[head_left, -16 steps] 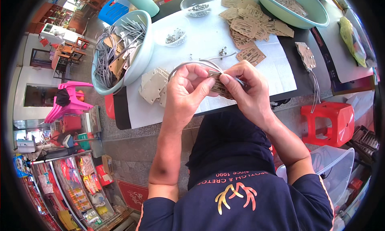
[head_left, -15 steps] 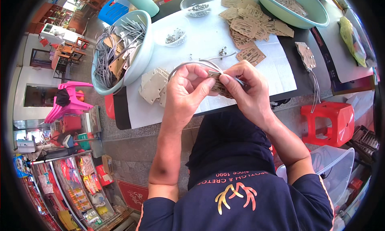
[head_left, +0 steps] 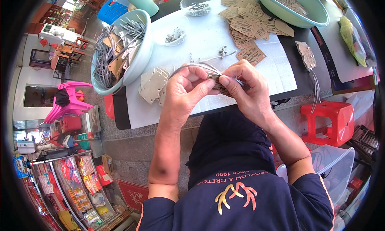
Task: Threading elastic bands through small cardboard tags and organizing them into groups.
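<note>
My left hand [head_left: 185,88] and my right hand [head_left: 249,88] meet over the near side of the table, fingers closed in a pinch. Between them is a small brown printed tag [head_left: 224,89], its edge toward me and mostly covered by fingers. Grey cord [head_left: 200,65] arches over the left fingers and runs past the tag. A cord end [head_left: 228,54] sticks out beyond the hands. Pale blank tags [head_left: 152,86] lie in a pile by my left hand. Small metal pieces [head_left: 223,51] are scattered beyond the fingers.
A pale blue basin [head_left: 147,42] of grey cords stands at left. Clear bowls [head_left: 197,4] hold metal bits. Printed brown tags [head_left: 250,24] are heaped far right, beside a green basin [head_left: 296,20]. A corded tag [head_left: 306,55] lies at right above a red stool [head_left: 329,122].
My fingers have shifted slightly around the tag, and its upper edge is tipped a little differently. The cord over my left fingers has moved slightly; both hands keep their place.
</note>
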`<action>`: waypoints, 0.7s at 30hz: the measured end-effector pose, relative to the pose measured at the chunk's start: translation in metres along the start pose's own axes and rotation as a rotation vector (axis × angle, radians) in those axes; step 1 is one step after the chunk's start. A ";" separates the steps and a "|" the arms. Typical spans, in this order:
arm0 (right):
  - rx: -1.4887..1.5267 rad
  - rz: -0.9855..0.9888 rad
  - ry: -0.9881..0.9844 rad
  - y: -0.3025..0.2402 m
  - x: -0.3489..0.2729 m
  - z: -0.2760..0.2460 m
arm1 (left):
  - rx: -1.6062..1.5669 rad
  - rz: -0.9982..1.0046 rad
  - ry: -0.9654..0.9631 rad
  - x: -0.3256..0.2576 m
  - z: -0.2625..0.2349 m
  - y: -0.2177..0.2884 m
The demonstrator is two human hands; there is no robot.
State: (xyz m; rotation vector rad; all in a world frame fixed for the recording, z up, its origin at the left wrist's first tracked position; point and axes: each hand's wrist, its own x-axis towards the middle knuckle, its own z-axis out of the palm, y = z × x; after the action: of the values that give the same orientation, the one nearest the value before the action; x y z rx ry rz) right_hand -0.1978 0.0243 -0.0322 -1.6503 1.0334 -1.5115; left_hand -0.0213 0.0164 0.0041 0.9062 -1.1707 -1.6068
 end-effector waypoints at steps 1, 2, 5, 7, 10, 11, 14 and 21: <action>-0.014 -0.014 -0.012 -0.003 0.001 -0.001 | 0.009 -0.004 0.008 0.000 0.000 0.000; -0.027 -0.028 -0.023 -0.004 0.002 -0.001 | 0.009 -0.004 0.008 0.000 -0.001 0.000; -0.099 -0.033 -0.023 -0.002 0.002 -0.002 | 0.002 -0.018 -0.009 0.002 -0.001 -0.002; -0.089 -0.029 -0.030 -0.003 0.002 -0.002 | -0.018 -0.003 0.002 0.002 -0.001 -0.003; -0.065 -0.020 -0.054 -0.002 0.002 -0.003 | 0.020 -0.018 0.039 0.002 -0.004 -0.004; -0.049 -0.016 -0.072 -0.002 0.002 -0.003 | 0.020 -0.018 0.038 0.002 -0.004 -0.003; 0.022 0.049 -0.104 0.000 0.000 -0.004 | 0.000 -0.026 0.051 0.003 -0.006 -0.003; 0.070 0.138 -0.087 -0.002 -0.001 -0.005 | 0.129 0.001 0.009 0.000 -0.005 -0.002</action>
State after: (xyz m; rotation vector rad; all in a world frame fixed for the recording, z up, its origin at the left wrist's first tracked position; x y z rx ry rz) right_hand -0.2025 0.0263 -0.0308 -1.5502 1.0145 -1.3590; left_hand -0.0176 0.0149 0.0007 0.9945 -1.2799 -1.5385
